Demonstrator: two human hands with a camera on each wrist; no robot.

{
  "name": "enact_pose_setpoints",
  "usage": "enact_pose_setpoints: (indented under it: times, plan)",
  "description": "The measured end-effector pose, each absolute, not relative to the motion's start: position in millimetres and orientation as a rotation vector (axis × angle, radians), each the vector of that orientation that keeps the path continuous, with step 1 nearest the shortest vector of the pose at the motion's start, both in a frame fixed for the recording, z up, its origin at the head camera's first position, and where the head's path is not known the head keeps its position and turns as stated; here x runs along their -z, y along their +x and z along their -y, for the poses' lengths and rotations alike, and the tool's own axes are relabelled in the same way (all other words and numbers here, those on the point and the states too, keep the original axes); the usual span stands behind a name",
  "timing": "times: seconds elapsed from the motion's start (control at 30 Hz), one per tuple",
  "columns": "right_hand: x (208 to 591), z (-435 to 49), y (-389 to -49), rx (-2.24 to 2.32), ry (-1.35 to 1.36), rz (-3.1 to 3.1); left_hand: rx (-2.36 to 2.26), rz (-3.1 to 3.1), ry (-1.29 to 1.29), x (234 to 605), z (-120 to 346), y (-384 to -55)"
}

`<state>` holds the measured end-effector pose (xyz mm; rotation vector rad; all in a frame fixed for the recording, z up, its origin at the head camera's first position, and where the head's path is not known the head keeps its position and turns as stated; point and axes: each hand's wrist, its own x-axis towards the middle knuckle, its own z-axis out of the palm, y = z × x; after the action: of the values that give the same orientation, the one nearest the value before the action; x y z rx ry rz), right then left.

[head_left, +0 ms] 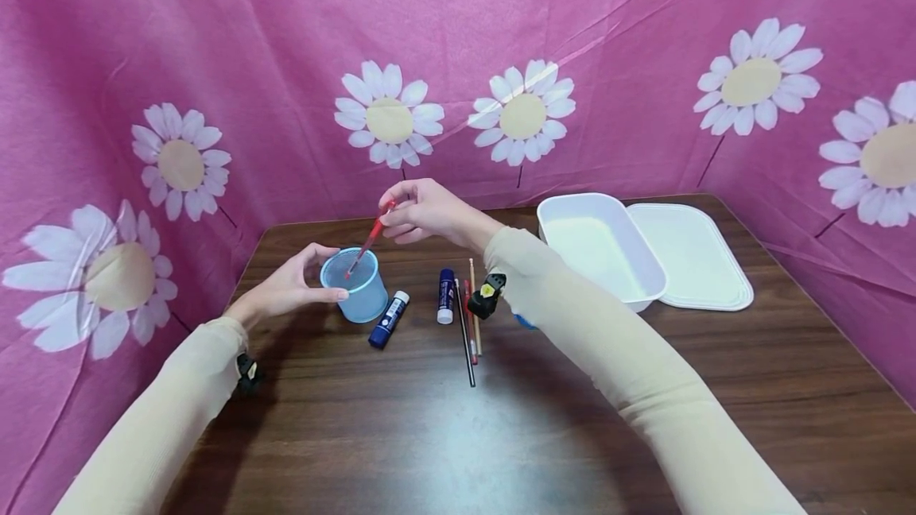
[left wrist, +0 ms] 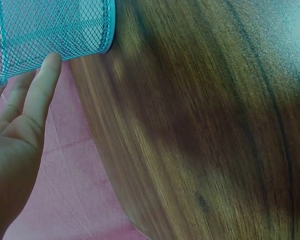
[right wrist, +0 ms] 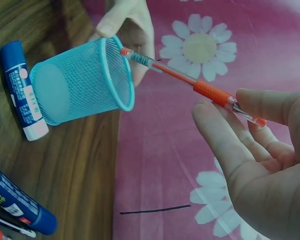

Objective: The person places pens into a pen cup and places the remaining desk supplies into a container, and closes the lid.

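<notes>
A light blue mesh pen cup [head_left: 363, 302] stands upright at the left of the table. My left hand [head_left: 295, 283] holds it at the rim, thumb on the near side; in the left wrist view its fingers [left wrist: 42, 87] touch the mesh. Above the cup, my right hand [head_left: 431, 211] pinches a red gel pen [right wrist: 210, 92] by its gripped end between thumb and fingers. The pen tilts down to the left, its far end at the cup's mouth. Right beside the cup lies a blue glue stick [head_left: 390, 319] with a white cap.
Another glue stick [head_left: 446, 296] lies farther right, near a black pencil [head_left: 465, 334], a red pen and a thin wooden stick [head_left: 475, 304]. A blue item [head_left: 525, 322] is mostly hidden under my right arm. A white box [head_left: 647, 265] and white lid [head_left: 697, 253] sit back right.
</notes>
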<state>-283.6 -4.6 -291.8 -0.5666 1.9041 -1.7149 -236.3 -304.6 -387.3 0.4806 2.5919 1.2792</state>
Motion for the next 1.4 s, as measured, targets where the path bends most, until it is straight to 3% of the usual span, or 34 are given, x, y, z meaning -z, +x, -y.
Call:
enact_pose_setpoints:
  times: [0.57, 1.4]
  plan:
    - [319, 36, -270, 1.721, -0.523, -1.944, -1.24, -2.596, 0.496, 389, 306, -231]
    - [345, 48, -279, 1.667, -0.436, -2.052, -1.338, -2.567, 0.52, 389, 307, -233]
